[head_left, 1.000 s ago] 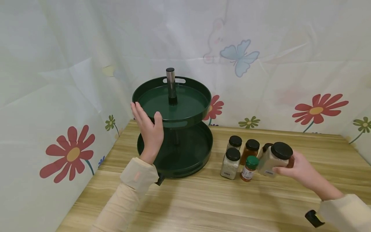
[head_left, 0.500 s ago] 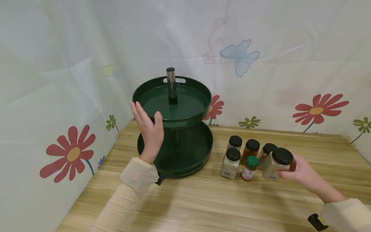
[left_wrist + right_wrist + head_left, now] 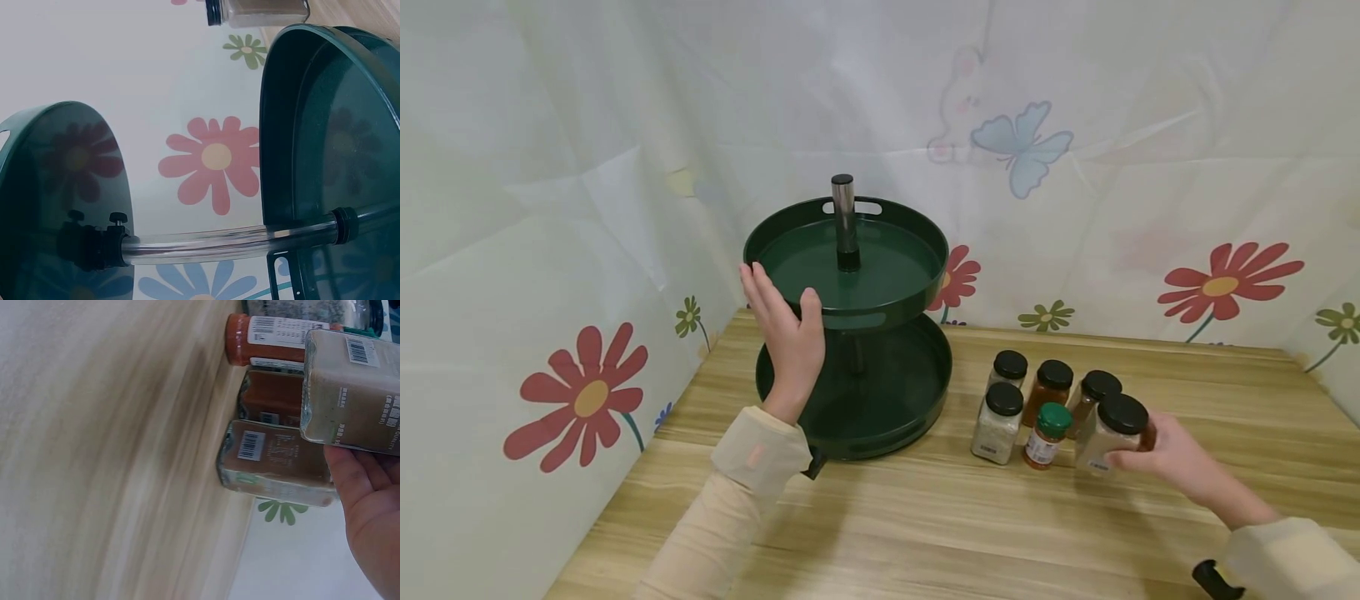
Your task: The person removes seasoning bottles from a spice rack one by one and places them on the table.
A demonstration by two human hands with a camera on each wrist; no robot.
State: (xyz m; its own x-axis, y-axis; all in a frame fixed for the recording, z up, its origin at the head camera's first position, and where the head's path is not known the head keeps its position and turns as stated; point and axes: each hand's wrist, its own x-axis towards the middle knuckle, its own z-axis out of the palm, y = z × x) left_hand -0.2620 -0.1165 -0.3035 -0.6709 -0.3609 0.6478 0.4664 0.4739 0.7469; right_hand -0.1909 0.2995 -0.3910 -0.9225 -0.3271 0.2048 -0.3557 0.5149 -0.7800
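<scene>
My left hand (image 3: pixel 790 350) lies with straight fingers against the near left side of the dark green upper tray (image 3: pixel 887 315) of a two-tier stand. Its lower tray (image 3: pixel 880 417) shows below, and a metal pole (image 3: pixel 194 245) joins the tiers in the left wrist view. At the right, my right hand (image 3: pixel 1180 458) grips a square spice jar (image 3: pixel 1101 442) with a black lid and pale brown powder inside. In the right wrist view this jar (image 3: pixel 350 387) overlaps the other jars, with my fingers (image 3: pixel 350 472) along its side.
Left of the held jar stand a green-lidded red spice bottle (image 3: pixel 1042 442) and a black-lidded jar of pale grains (image 3: pixel 996 433). Behind are more black-lidded jars, one orange-brown (image 3: pixel 1047 396) and one brown (image 3: pixel 1082 408). A flowered curtain (image 3: pixel 1112 208) backs the wooden table (image 3: pixel 940 525).
The right hand has lowered the held jar toward the table beside the other jars, shifting it slightly left at the end. The left hand and the stand stay as they were.
</scene>
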